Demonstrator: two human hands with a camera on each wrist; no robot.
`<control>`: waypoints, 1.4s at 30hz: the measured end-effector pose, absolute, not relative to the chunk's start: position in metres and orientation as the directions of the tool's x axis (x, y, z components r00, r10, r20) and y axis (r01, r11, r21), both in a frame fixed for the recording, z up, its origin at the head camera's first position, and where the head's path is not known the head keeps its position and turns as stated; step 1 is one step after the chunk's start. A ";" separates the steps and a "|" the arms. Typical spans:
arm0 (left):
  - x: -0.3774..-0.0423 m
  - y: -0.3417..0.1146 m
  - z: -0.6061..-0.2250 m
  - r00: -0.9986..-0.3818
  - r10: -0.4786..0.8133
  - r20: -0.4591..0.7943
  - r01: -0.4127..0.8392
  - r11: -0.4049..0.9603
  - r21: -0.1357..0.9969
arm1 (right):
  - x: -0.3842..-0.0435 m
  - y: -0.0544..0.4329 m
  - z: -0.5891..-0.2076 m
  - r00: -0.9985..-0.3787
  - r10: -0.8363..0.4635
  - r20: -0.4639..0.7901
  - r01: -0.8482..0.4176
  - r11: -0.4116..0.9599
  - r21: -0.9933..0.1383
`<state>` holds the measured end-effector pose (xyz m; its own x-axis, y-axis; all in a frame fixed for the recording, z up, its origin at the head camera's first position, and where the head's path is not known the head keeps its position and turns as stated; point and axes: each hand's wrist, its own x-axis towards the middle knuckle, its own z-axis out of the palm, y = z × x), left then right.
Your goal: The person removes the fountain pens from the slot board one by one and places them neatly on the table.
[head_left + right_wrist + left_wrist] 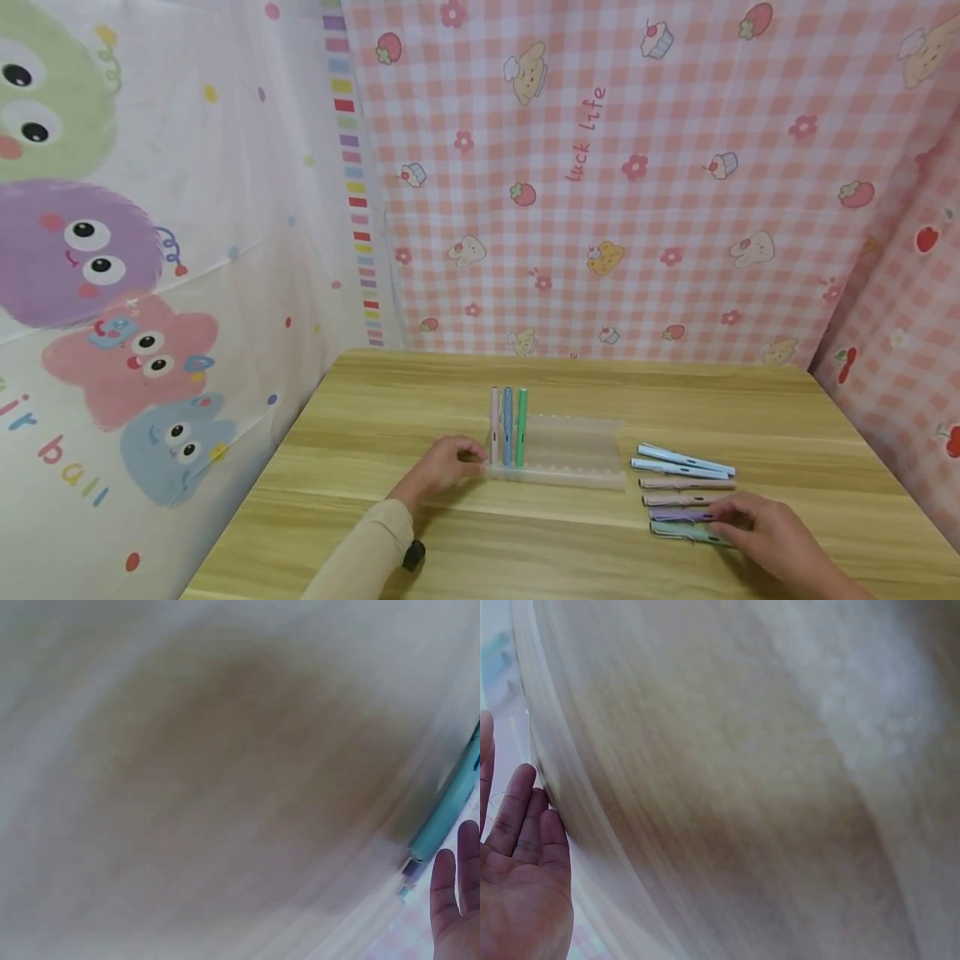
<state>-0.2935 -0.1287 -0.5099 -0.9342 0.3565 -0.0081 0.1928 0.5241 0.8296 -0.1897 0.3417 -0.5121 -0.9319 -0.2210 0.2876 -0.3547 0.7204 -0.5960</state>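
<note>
A clear plastic pen tray (pixel 573 446) with a notched edge lies mid-table. Standing side by side in its left end are a pale pink pen (pixel 494 425), a blue pen (pixel 507 427) and a green pen (pixel 522 427). My left hand (pixel 442 468) touches the tray's left front corner with relaxed fingers. On the right, my right hand (pixel 768 533) pinches a purple pen (pixel 678 516) near its right end. Just below lies a mint-green pen (pixel 682 532), partly under the fingers; the right wrist view shows a teal pen barrel (pixel 446 810) beside the fingers.
Above the purple pen lie two pinkish pens (pixel 686 483) and two light blue pens (pixel 686 459), in a loose column right of the tray. A small black object (pixel 413 555) sits by the left sleeve (pixel 367 546). Patterned cloths (pixel 600 208) enclose the wooden table (pixel 540 542).
</note>
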 end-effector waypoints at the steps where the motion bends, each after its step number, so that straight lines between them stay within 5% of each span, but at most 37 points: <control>1: -0.294 -0.129 -0.510 -0.934 0.358 -0.007 0.193 0.522 0.831 | -0.190 0.340 -0.510 -0.936 -0.212 0.282 -0.345 0.718 -0.604; 18: -0.296 -0.130 -0.514 -0.930 0.366 0.006 0.204 0.505 0.839 | -0.230 0.259 -0.474 -0.956 -0.158 0.249 -0.294 0.582 -0.758; 42: -0.295 -0.130 -0.512 -0.922 0.388 0.017 0.222 0.489 0.844 | -0.273 0.093 -0.508 -0.980 0.174 0.100 -0.048 0.284 -0.958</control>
<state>-0.2948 -0.1300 -0.5122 -0.9215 0.3880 0.0174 0.2219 0.4891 0.8435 -0.2730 0.0927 -0.5079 -0.9797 0.1737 0.1002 -0.0476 0.2837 -0.9577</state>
